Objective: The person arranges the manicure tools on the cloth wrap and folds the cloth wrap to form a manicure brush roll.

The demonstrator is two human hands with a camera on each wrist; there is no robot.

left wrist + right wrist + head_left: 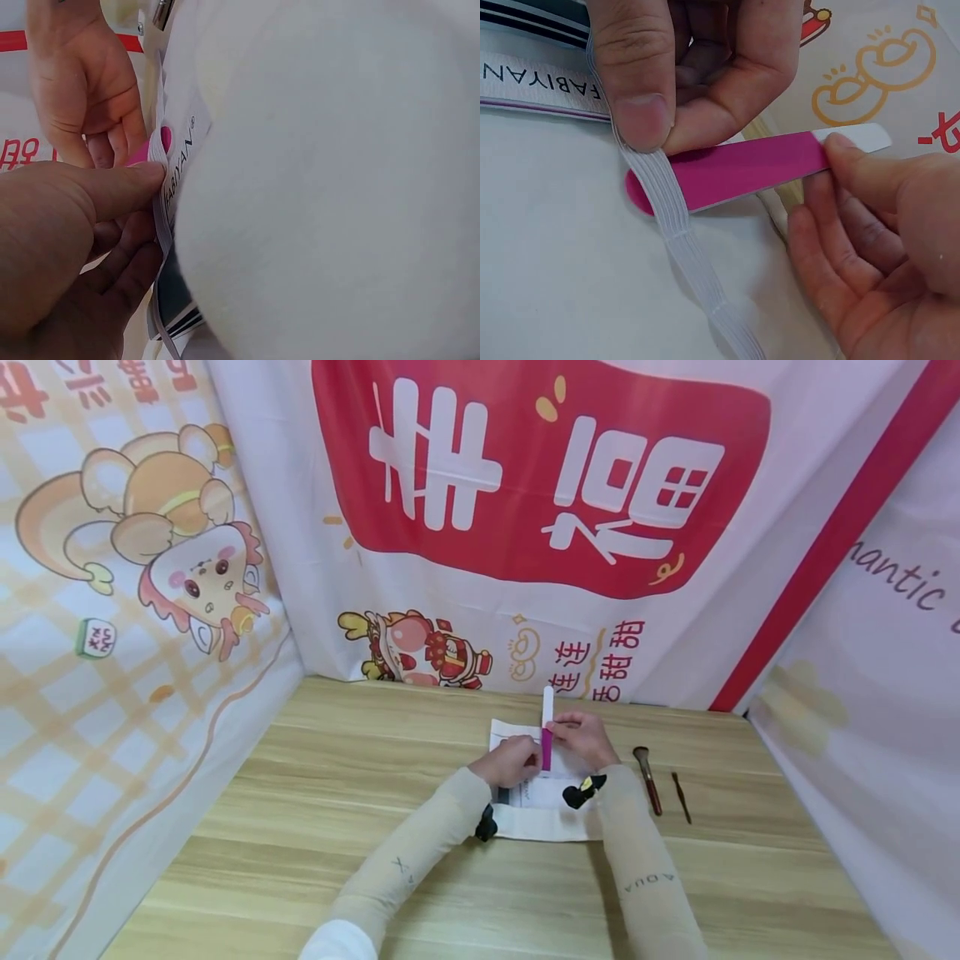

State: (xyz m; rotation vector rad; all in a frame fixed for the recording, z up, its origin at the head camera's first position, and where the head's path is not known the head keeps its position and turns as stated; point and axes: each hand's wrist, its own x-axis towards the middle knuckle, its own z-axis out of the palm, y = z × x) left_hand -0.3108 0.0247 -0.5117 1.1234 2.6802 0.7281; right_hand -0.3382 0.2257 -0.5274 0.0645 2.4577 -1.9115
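Note:
A nail file (742,171), magenta with a white far end, lies with its rounded magenta end beneath a white elastic band (697,259). My right hand (885,247) pinches the file near the white part. Thumb and fingers of my left hand (697,67) pinch the elastic band beside the file. In the head view, my left hand (513,762) and right hand (585,739) are close together over a white cloth case (547,825). Under the same band sits a pale file marked FABIYAN (544,84), with a dark striped item (532,34) beside it.
Right of the case, a thick brush (648,781) and a thinner small brush (681,797) lie on the wooden table (300,827). Printed cloth walls (675,635) surround the table at the back and sides.

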